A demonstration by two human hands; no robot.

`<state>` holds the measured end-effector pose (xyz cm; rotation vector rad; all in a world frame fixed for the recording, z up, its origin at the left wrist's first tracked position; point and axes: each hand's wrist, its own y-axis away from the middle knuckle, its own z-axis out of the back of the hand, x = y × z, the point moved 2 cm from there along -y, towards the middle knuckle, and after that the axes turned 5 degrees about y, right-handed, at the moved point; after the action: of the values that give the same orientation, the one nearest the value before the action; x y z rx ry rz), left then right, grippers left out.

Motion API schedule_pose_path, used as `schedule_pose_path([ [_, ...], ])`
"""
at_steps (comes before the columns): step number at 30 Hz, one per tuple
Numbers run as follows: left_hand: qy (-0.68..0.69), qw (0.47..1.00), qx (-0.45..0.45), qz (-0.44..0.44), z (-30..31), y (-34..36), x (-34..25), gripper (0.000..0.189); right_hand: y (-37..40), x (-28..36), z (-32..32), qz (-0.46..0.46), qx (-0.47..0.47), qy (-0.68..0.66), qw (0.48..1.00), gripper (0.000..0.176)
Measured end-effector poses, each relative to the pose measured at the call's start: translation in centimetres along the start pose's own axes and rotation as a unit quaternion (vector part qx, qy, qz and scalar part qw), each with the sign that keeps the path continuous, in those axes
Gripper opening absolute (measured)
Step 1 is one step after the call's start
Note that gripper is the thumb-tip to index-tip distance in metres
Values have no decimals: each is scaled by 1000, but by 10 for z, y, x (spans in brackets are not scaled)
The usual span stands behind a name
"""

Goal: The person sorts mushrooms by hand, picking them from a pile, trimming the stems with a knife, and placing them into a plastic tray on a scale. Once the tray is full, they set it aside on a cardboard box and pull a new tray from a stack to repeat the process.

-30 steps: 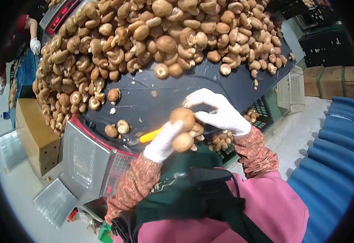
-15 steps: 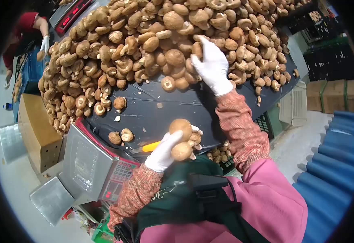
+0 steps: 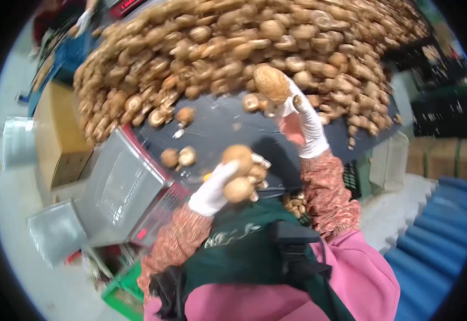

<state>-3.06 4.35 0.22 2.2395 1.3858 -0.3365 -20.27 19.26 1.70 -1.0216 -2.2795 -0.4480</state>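
Note:
Several brown shiitake mushrooms [image 3: 238, 190] are bunched in my white-gloved left hand [image 3: 215, 187], low over the near part of the dark table. Just behind that hand a bit of orange handle [image 3: 206, 176] shows; the rest is hidden. My right hand [image 3: 309, 125], also gloved in white, grips one large shiitake mushroom [image 3: 271, 84] at the front edge of the big mushroom pile [image 3: 228, 48]. A smaller mushroom [image 3: 251, 102] lies beside it on the dark table cover [image 3: 217, 128]. Two loose mushrooms [image 3: 179, 157] rest left of my left hand.
A red and grey weighing scale [image 3: 129, 184] stands at the left, with a cardboard box [image 3: 62, 136] behind it. Another person's gloved hand [image 3: 83, 21] is at the far upper left. Blue corrugated material [image 3: 436, 230] lies at the right, and a green crate [image 3: 124, 291] sits below.
My right hand has pulled back from the pile with a large mushroom raised in its fingers. My left hand keeps its mushrooms. The whole view has shifted and blurred slightly.

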Motion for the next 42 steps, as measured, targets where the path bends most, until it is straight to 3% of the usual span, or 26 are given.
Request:
schedule_pose_path([
  [2,27,999,-12,-37,1,23,-9,61,-15,-22,-36,-42,35,141,988,71],
  [6,-118,967,-143,-175,-2,101,-40,47,-24,-87,-87,-127,119,268,948,69],
  [7,-156,943,-210,-207,1,127,-48,60,-22,-101,-111,-113,142,271,945,68],
  [8,-192,913,-273,-235,2,153,-54,74,-21,-114,-124,-138,151,308,929,65],
  [12,-271,755,-478,-359,30,247,-94,57,-32,-183,-181,-43,250,438,862,60],
  [15,-383,651,-536,-377,61,261,-113,52,-40,-228,-191,26,250,503,827,58],
  [16,-458,592,-559,-357,77,259,-114,51,-46,-247,-185,70,255,527,807,57],
  [18,-645,456,-558,-255,116,260,-110,57,-38,-242,-194,231,262,693,630,56],
  [19,-742,333,-542,-212,119,258,-98,60,-34,-239,-195,305,253,755,522,56],
  [22,-743,302,-545,-245,126,261,-88,63,-31,-226,-180,337,205,754,526,54],
  [23,-723,338,-550,-244,128,264,-90,66,-31,-221,-175,310,207,748,549,54],
  [27,-718,366,-541,-238,124,278,-96,69,-27,-208,-152,247,172,730,614,50],
  [29,-675,403,-546,-290,123,287,-98,64,-22,-205,-138,202,144,704,666,47],
  [30,-651,422,-548,-313,121,291,-98,61,-21,-204,-132,180,126,717,662,43],
  [31,-618,435,-545,-362,117,295,-99,50,-17,-202,-124,155,108,699,690,42],
  [34,-655,465,-507,-313,91,287,-104,43,-8,-198,-105,100,72,678,725,38],
  [35,-738,364,-475,-312,92,273,-98,37,-6,-197,-102,86,65,677,728,37],
  [38,-837,289,-401,-235,102,246,-93,44,-1,-195,-96,75,50,682,726,36],
  [42,-796,355,-430,-235,116,242,-103,47,4,-180,-92,76,46,674,734,36],
])
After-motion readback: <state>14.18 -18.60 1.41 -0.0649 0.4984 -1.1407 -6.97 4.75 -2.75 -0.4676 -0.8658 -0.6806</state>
